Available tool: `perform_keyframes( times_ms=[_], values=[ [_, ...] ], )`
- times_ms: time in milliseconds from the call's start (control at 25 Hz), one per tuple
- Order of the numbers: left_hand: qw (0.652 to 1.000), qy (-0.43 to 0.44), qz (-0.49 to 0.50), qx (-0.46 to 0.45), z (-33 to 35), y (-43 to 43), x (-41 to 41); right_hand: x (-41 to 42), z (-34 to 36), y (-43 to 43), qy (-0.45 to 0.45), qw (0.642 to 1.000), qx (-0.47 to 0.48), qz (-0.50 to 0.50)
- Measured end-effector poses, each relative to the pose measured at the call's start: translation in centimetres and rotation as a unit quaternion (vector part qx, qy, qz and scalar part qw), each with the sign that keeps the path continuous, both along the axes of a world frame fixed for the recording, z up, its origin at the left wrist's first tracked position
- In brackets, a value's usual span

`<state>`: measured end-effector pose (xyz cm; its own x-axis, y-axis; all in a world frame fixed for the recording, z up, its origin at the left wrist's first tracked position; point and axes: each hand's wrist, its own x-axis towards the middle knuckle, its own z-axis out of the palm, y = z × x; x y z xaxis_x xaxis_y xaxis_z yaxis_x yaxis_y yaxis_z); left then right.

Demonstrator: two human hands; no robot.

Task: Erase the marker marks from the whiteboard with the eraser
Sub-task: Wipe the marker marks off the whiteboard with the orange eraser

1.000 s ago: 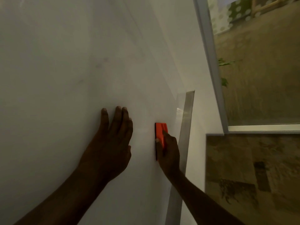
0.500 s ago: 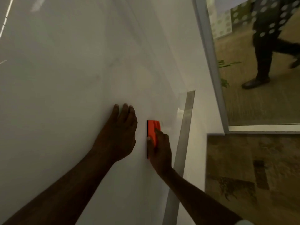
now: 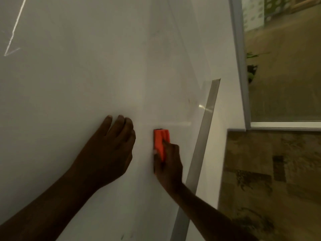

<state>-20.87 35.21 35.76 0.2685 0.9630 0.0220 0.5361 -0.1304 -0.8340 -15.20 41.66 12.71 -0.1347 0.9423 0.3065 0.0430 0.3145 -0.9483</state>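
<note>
The whiteboard point(image 3: 73, 80) fills the left and middle of the view, seen at a steep angle. My right hand point(image 3: 169, 165) presses an orange eraser point(image 3: 160, 142) flat against the board, near its metal tray edge. My left hand point(image 3: 107, 152) rests flat on the board just left of the eraser, fingers together and holding nothing. A faint grey mark point(image 3: 189, 101) shows up and to the right of the eraser, and small dark smudges point(image 3: 122, 237) lie low on the board. Thin light lines point(image 3: 13, 34) streak the upper left.
A metal tray strip point(image 3: 202, 141) runs along the board's right side. Beyond it stand a white wall, a glass panel with a grey frame point(image 3: 240, 61), a green plant point(image 3: 251, 66) and patterned carpet point(image 3: 271, 180).
My right hand slid the eraser leftward along the board, then up a little. My left hand shifted right beside it. A person walking behind the glass half a second ago is gone.
</note>
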Motion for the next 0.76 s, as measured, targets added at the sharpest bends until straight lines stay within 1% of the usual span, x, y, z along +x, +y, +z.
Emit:
perform_keyframes(
  times_ms=[40,80,120,160,200,240,280,360,400,440,480,520,600,640,680,760],
  values=[
    [1.000,0.001,-0.002,0.000,0.1,-1.4,0.0,0.0,-2.0,1.2,-0.026,0.998,-0.053,-0.028],
    [1.000,0.003,-0.001,-0.001,0.3,-2.8,0.0,0.4,-3.4,2.5,-0.031,0.988,-0.143,-0.043],
    [1.000,0.006,0.000,0.001,0.4,-4.5,0.1,0.8,-3.7,2.8,-0.037,0.972,-0.225,-0.057],
    [1.000,0.007,0.002,0.002,0.5,-5.8,0.2,0.7,-3.1,2.3,-0.029,0.961,-0.266,-0.063],
    [1.000,0.008,0.002,0.005,0.5,-7.0,0.2,0.4,-1.2,0.5,-0.009,0.965,-0.253,-0.063],
    [1.000,0.010,0.000,0.008,0.7,-7.9,0.2,0.0,1.1,-2.1,0.019,0.976,-0.209,-0.057],
    [1.000,0.009,-0.002,0.010,0.8,-8.9,0.3,0.0,3.6,-5.6,0.051,0.987,-0.145,-0.040],
    [1.000,0.005,-0.008,0.022,1.0,-10.5,0.4,0.4,6.8,-12.2,0.104,0.994,-0.018,0.026],
    [1.000,0.004,-0.007,0.027,1.0,-11.7,0.4,0.6,6.6,-14.6,0.097,0.994,0.025,0.044],
    [1.000,0.004,-0.005,0.030,0.9,-12.3,0.4,0.9,5.5,-15.3,0.072,0.995,0.047,0.043],
    [0.999,0.008,-0.003,0.032,0.8,-13.2,0.4,1.2,3.6,-15.2,0.050,0.997,0.039,0.030],
    [0.999,0.016,-0.003,0.031,0.4,-14.1,0.5,1.2,1.0,-14.9,0.034,0.999,0.006,0.006],
    [0.999,0.027,-0.004,0.025,-0.5,-15.1,0.8,1.5,-3.3,-13.6,0.010,0.995,-0.096,-0.034],
    [0.999,0.030,-0.004,0.024,-0.9,-15.3,1.0,1.7,-4.4,-13.4,0.003,0.989,-0.145,-0.037],
    [0.999,0.031,-0.003,0.024,-1.3,-15.5,1.1,1.5,-4.6,-13.6,0.002,0.984,-0.175,-0.039],
    [0.999,0.026,-0.009,0.032,-1.6,-15.5,1.0,0.9,-1.9,-15.7,0.043,0.984,-0.171,-0.015]
  ],
)
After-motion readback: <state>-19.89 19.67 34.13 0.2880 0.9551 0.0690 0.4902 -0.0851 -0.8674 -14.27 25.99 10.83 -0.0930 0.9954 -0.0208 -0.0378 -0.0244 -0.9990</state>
